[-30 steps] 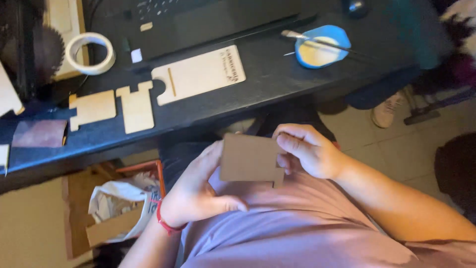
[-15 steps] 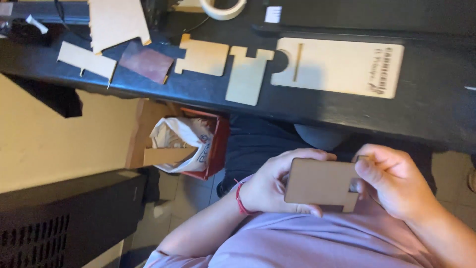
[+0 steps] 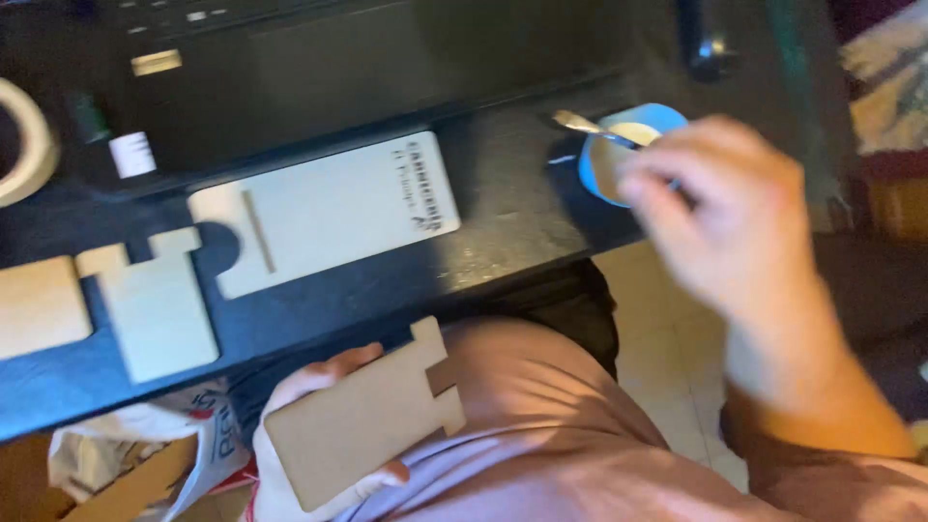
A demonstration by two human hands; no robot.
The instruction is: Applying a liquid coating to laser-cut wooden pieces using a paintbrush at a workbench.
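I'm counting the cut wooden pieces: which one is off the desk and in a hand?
The notched wooden panel with two tabs, gripped in the left hand over the lap. The large slotted panel and small tabbed piece lie flat on the desk.

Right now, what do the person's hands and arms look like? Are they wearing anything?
Both hands are bare, with no gloves or rings that I can make out. The left hand has a thin red band at the wrist, mostly hidden at the picture's bottom edge. The right hand is blurred, and its forearm is bare, with no sleeve showing. The person wears a light pinkish-purple shirt.
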